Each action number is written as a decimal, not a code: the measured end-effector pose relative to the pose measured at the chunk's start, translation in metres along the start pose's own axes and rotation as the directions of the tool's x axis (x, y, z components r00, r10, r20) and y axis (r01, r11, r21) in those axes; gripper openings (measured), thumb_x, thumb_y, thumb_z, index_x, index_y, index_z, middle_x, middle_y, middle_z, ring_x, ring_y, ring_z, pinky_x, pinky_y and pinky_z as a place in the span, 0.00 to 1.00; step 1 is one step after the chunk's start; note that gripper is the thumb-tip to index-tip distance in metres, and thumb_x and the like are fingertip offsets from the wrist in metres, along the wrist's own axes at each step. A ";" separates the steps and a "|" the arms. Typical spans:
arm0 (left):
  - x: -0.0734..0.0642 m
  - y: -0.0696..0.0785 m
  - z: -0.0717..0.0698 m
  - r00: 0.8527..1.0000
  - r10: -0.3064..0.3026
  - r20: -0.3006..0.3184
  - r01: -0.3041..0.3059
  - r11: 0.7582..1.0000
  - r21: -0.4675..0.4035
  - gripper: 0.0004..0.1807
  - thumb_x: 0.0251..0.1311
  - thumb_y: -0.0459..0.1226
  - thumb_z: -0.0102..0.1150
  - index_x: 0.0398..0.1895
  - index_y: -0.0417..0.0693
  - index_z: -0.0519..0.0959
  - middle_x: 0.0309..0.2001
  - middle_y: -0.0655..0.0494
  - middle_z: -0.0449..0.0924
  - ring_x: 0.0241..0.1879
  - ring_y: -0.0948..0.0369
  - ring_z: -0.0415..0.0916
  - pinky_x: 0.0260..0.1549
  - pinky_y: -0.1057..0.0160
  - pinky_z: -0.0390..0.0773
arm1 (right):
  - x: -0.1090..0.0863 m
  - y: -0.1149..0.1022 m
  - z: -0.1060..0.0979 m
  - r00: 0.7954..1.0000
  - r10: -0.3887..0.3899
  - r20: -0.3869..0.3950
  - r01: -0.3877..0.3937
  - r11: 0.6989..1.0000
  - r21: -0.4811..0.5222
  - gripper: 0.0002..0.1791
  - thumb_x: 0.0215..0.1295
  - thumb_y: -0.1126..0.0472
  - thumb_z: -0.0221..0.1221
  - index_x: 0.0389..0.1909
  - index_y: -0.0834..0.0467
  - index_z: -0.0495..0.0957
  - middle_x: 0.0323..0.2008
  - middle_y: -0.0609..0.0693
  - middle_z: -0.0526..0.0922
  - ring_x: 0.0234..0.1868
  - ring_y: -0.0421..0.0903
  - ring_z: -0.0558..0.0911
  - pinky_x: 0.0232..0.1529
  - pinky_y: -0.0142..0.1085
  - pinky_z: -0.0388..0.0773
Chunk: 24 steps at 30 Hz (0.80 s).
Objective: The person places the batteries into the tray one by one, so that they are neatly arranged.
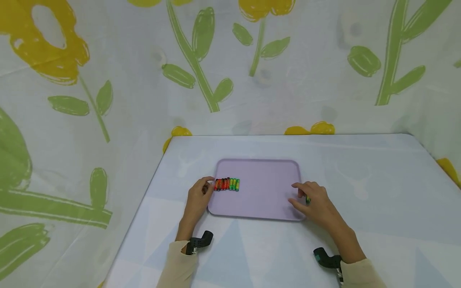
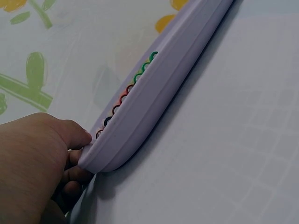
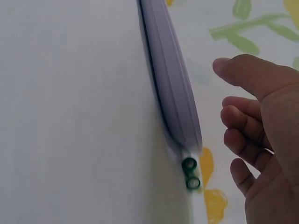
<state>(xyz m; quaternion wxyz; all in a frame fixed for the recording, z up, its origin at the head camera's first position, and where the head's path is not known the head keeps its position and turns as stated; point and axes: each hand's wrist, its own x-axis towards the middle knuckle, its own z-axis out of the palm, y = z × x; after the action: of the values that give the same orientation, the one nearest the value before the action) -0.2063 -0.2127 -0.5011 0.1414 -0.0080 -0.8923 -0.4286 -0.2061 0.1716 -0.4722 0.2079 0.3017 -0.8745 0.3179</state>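
Note:
A shallow lilac tray [image 1: 266, 192] lies on the table. Along its left side, several small batteries [image 1: 227, 184] stand side by side in a row, red-and-black ones on the left and green ones on the right. My left hand [image 1: 198, 196] pinches the tray's left rim, thumb on top and fingers curled against the outer wall, as the left wrist view shows. Above the tray's right edge hovers my right hand [image 1: 315, 202], fingers loosely bent and holding nothing. Two green batteries [image 3: 189, 172] lie side by side just beyond the tray's right side, partly hidden by that hand in the head view.
The white table [image 1: 363, 192] extends to the right and in front of the tray. Behind and to the left hangs a cloth [image 1: 137, 100] printed with yellow flowers and green leaves. Each wrist wears a black camera mount [image 1: 199, 241].

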 end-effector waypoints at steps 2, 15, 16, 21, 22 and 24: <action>-0.001 0.000 0.000 1.000 -0.005 0.004 0.005 1.000 0.004 0.13 0.71 0.35 0.56 0.55 0.51 0.80 0.37 0.58 0.77 0.33 0.61 0.72 0.31 0.63 0.73 | -0.003 0.004 -0.004 1.000 0.029 0.011 -0.029 1.000 -0.010 0.22 0.48 0.66 0.76 0.45 0.64 0.81 0.28 0.45 0.73 0.35 0.45 0.71 0.39 0.44 0.67; 0.002 0.001 0.001 1.000 -0.023 0.007 0.023 0.999 0.023 0.13 0.71 0.36 0.57 0.55 0.52 0.80 0.37 0.57 0.78 0.34 0.61 0.72 0.32 0.64 0.74 | -0.018 0.026 -0.031 0.982 0.180 0.059 -0.175 0.982 -0.070 0.23 0.52 0.64 0.75 0.49 0.63 0.80 0.29 0.44 0.74 0.35 0.46 0.74 0.38 0.45 0.72; 0.001 0.002 0.001 1.000 -0.020 0.006 0.019 1.000 0.022 0.13 0.71 0.35 0.57 0.55 0.52 0.80 0.37 0.57 0.78 0.33 0.61 0.72 0.31 0.64 0.74 | -0.019 0.027 -0.032 0.981 0.183 0.060 -0.179 0.981 -0.072 0.23 0.52 0.64 0.75 0.49 0.63 0.80 0.29 0.44 0.73 0.35 0.46 0.74 0.38 0.45 0.72; 0.001 0.006 -0.001 1.000 -0.016 0.006 0.016 1.000 0.012 0.12 0.71 0.34 0.57 0.55 0.50 0.81 0.36 0.56 0.78 0.33 0.61 0.72 0.31 0.64 0.73 | -0.024 0.032 -0.037 0.971 0.223 0.083 -0.217 0.973 -0.073 0.24 0.52 0.63 0.75 0.51 0.63 0.79 0.30 0.44 0.73 0.35 0.45 0.73 0.38 0.45 0.73; 0.001 0.006 -0.001 1.000 -0.016 0.006 0.016 1.000 0.011 0.13 0.71 0.34 0.57 0.55 0.50 0.81 0.36 0.56 0.78 0.33 0.61 0.72 0.31 0.63 0.73 | -0.025 0.033 -0.037 0.968 0.235 0.093 -0.229 0.971 -0.069 0.24 0.53 0.63 0.74 0.51 0.63 0.79 0.30 0.44 0.73 0.36 0.45 0.73 0.39 0.46 0.73; 0.002 0.006 -0.001 1.000 -0.017 0.008 0.017 1.000 0.010 0.13 0.71 0.35 0.57 0.55 0.50 0.81 0.36 0.56 0.78 0.33 0.61 0.72 0.31 0.63 0.73 | -0.026 0.035 -0.038 0.957 0.265 0.118 -0.259 0.964 -0.068 0.24 0.55 0.63 0.73 0.52 0.63 0.78 0.31 0.44 0.73 0.37 0.46 0.72 0.41 0.48 0.72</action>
<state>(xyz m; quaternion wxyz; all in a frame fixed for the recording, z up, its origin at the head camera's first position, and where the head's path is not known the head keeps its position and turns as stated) -0.2067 -0.2095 -0.4952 0.1341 -0.0013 -0.8951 -0.4253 -0.2038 0.2290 -0.4746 0.1159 0.1972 -0.9260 0.3002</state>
